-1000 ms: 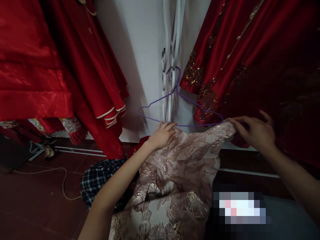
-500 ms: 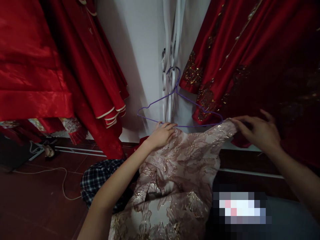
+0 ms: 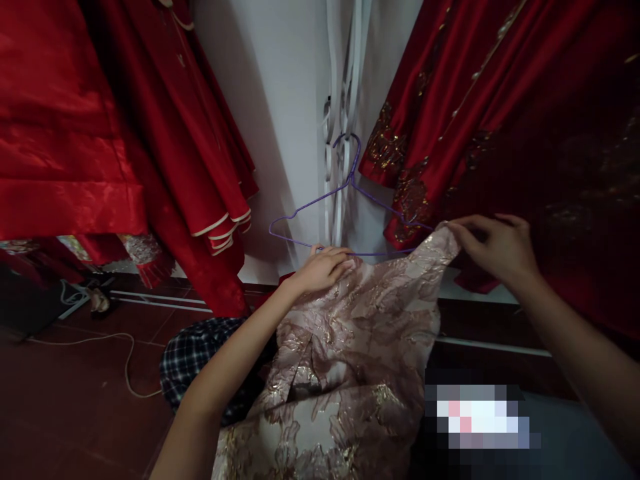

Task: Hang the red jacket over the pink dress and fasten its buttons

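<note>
A pink and cream dress with gold threads spreads below a purple wire hanger. My right hand pinches the tip of the dress's right shoulder, which now covers the right end of the hanger. My left hand is closed on the dress's upper edge near the middle, close by the hanger's lower bar; its fingertips are partly hidden in the cloth. The hanger's left end is bare. Its hook hangs among white metal scrollwork of a stand.
Red garments hang at the left, and dark red gowns with gold embroidery at the right. A white metal stand rises by the wall. Dark plaid cloth shows beside my left arm. A pale cable lies on the tiled floor.
My right hand has moved left and slightly up, drawing the dress's shoulder over the right end of the hanger. The hanger has shifted slightly left. My left hand stays nearly in place.
</note>
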`<action>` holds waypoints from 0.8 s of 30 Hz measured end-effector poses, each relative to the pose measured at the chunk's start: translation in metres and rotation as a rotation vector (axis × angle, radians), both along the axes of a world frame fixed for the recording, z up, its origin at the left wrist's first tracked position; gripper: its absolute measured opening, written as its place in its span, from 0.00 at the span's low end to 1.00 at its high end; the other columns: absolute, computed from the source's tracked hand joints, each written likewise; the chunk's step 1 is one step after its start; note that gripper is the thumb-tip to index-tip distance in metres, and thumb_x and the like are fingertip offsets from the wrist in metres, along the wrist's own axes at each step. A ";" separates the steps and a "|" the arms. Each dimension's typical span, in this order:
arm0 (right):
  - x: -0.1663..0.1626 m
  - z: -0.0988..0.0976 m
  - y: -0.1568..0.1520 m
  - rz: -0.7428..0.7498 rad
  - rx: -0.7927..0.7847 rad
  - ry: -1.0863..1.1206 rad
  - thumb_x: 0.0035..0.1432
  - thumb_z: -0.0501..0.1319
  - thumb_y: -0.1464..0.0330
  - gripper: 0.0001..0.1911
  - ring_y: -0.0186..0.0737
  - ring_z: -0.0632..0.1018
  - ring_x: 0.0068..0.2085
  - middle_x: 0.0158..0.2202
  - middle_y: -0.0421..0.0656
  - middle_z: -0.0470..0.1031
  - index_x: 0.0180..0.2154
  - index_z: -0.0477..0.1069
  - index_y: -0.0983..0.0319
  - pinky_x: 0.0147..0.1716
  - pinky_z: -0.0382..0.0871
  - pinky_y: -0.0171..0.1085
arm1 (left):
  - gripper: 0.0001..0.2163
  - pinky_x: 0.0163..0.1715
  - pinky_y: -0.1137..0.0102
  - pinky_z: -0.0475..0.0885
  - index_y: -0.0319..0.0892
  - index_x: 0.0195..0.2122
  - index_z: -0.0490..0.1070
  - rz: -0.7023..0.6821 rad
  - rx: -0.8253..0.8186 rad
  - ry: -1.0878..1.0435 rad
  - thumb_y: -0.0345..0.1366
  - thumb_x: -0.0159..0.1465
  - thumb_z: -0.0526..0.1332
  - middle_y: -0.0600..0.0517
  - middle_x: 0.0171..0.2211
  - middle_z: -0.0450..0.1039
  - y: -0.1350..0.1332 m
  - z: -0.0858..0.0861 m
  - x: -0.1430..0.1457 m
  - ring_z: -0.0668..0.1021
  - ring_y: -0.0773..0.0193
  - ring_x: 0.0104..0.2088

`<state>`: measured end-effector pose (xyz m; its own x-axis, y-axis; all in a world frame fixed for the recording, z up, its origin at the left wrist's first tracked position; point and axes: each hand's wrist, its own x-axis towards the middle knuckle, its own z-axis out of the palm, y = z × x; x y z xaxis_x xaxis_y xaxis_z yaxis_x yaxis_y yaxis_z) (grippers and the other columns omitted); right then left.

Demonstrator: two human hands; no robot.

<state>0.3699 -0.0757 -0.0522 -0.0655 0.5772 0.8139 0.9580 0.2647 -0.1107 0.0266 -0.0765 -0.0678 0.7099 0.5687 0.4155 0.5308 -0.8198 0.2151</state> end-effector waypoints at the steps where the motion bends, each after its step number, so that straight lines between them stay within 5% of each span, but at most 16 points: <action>1: -0.010 0.005 0.001 0.010 -0.022 0.040 0.58 0.55 0.59 0.13 0.38 0.74 0.35 0.34 0.43 0.78 0.36 0.74 0.59 0.49 0.57 0.41 | 0.17 0.53 0.59 0.54 0.44 0.44 0.69 0.003 -0.026 -0.025 0.41 0.67 0.42 0.49 0.54 0.65 0.000 -0.001 0.002 0.67 0.60 0.52; 9: -0.093 0.019 0.002 0.122 -0.033 0.311 0.59 0.53 0.63 0.09 0.39 0.75 0.35 0.35 0.44 0.74 0.38 0.66 0.61 0.36 0.64 0.35 | 0.18 0.53 0.61 0.53 0.44 0.34 0.69 0.006 -0.177 -0.213 0.44 0.67 0.42 0.55 0.50 0.70 -0.005 -0.010 0.024 0.69 0.63 0.50; 17: -0.081 0.010 0.003 0.228 -0.065 0.259 0.59 0.52 0.61 0.12 0.40 0.73 0.39 0.39 0.46 0.72 0.41 0.64 0.61 0.41 0.66 0.39 | 0.17 0.51 0.61 0.52 0.44 0.33 0.69 0.080 -0.131 -0.180 0.43 0.67 0.44 0.55 0.48 0.70 -0.003 -0.006 0.010 0.69 0.63 0.49; 21: -0.065 -0.038 -0.026 -0.001 0.193 0.533 0.59 0.52 0.59 0.15 0.41 0.70 0.41 0.42 0.50 0.68 0.42 0.62 0.62 0.42 0.65 0.40 | 0.18 0.47 0.62 0.55 0.43 0.33 0.69 0.099 -0.125 -0.119 0.45 0.66 0.43 0.53 0.43 0.72 -0.009 0.006 0.002 0.70 0.62 0.43; 24: -0.057 -0.095 -0.038 0.015 -0.096 0.713 0.54 0.55 0.54 0.18 0.42 0.71 0.36 0.35 0.47 0.68 0.38 0.62 0.61 0.38 0.65 0.43 | 0.19 0.45 0.63 0.55 0.43 0.32 0.69 0.090 -0.125 -0.091 0.45 0.66 0.43 0.53 0.41 0.73 -0.018 0.014 -0.003 0.69 0.63 0.40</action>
